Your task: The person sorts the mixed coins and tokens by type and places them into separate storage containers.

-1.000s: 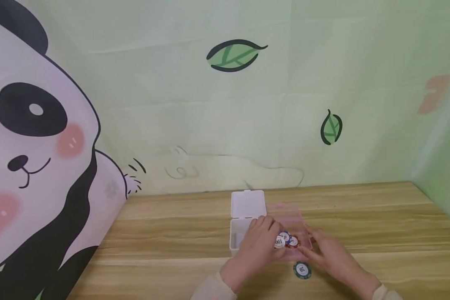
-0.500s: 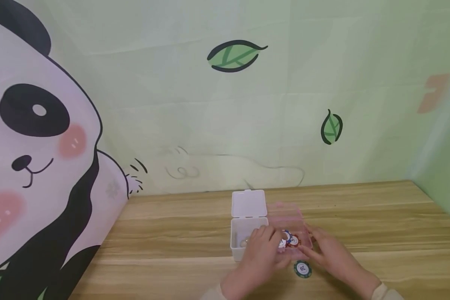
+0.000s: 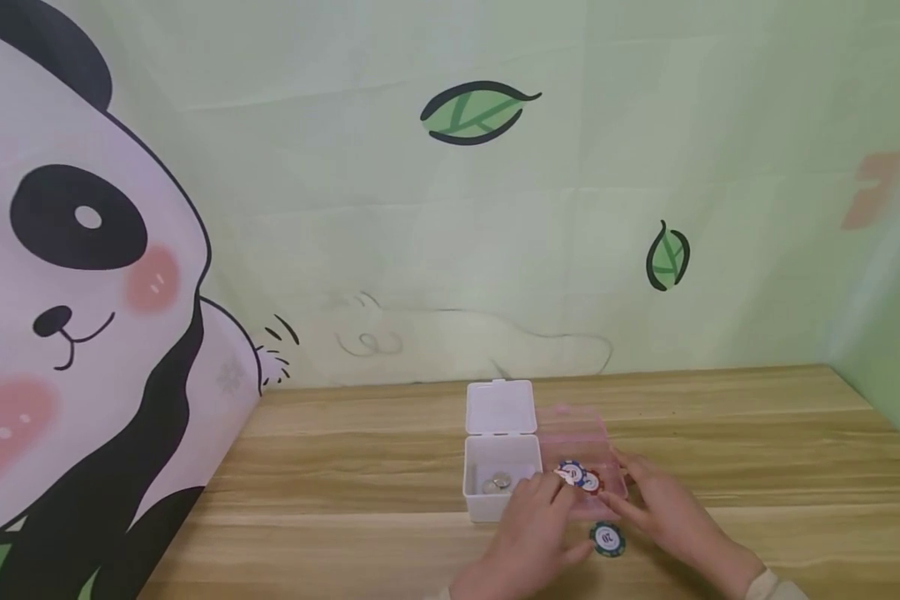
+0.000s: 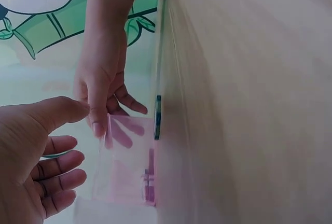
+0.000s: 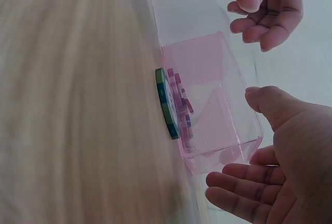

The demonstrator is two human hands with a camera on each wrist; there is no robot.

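My left hand is just in front of the white box, its fingers relaxed and holding nothing visible. My right hand holds the right end of a see-through pink plastic box, thumb at the front wall and fingers round the side. Inside the pink box lie a blue-edged poker chip and a red-edged poker chip, partly overlapping, with a bit of white by the left fingertips. A green poker chip marked 20 rests on the table between both hands.
Two small silvery round pieces lie in the white box, whose lid stands open at the back. Both boxes sit side by side on the wooden table. A green printed cloth hangs behind.
The left hand has drawn back toward me from over the boxes, uncovering the white box's inside and the silvery pieces. The right hand keeps its place on the pink box.
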